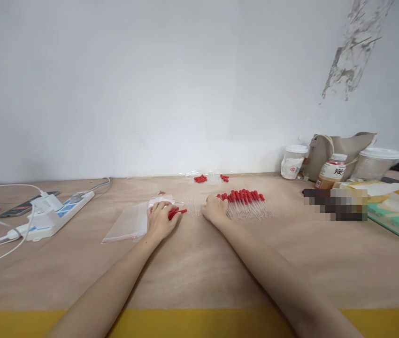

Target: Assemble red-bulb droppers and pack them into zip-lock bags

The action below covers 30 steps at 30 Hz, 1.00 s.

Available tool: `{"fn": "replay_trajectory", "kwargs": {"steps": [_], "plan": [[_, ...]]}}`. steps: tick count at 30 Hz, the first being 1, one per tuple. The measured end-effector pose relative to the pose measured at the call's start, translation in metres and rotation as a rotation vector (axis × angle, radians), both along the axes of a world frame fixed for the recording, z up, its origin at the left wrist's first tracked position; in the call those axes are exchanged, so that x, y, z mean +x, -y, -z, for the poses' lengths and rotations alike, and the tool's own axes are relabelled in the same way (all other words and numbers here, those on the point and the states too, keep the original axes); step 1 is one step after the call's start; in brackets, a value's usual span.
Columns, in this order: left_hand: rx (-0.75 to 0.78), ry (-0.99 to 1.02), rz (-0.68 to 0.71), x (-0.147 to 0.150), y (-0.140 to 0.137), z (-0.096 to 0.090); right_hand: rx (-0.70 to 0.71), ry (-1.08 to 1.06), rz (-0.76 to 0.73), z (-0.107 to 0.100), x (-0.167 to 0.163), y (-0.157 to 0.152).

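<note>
Head view: we had a short row of clear tubes on the table, between our two hands, lying side by side with the long axis pointing away from us. Our right hand was the nearer one, right at the row's edge and curled in, but its fingertips were hidden, so we couldn't tell if it gripped anything. Our left hand sat left of the row, pinching some red bits, one poking out toward the tubes, and it covered part of a bag. The red-topped tubes were packed just beside our right hand, so not much room there tbh. Nothing stood between the red bits and the row. The power strip and bottle were well apart from it all
</note>
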<state>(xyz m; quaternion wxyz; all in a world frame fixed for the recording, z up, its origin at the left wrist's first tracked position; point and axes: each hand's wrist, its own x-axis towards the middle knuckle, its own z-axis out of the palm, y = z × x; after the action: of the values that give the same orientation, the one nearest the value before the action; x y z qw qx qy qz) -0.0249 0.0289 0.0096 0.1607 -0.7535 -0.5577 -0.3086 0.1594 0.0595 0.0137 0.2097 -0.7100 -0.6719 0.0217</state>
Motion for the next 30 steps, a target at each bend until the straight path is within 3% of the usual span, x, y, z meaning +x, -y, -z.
{"fn": "replay_trajectory", "kwargs": {"steps": [9,14,17,21,25,30], "plan": [[-0.023,-0.077,0.039,0.012,-0.014,0.011,-0.066,0.005,0.067,0.002,-0.019,-0.012],[0.017,-0.006,0.093,0.02,-0.001,0.002,0.01,0.047,0.019,0.001,-0.002,0.006],[-0.014,0.042,0.24,0.031,0.013,-0.001,0.165,0.095,-0.087,0.006,0.026,0.023],[-0.172,0.115,0.418,0.048,0.031,0.003,0.382,0.036,-0.332,0.021,0.065,0.053],[-0.278,0.188,0.457,0.06,0.042,0.005,0.462,-0.041,-0.505,0.031,0.088,0.078],[-0.335,0.204,0.484,0.064,0.049,-0.003,0.485,-0.107,-0.545,0.03,0.091,0.086]]}}
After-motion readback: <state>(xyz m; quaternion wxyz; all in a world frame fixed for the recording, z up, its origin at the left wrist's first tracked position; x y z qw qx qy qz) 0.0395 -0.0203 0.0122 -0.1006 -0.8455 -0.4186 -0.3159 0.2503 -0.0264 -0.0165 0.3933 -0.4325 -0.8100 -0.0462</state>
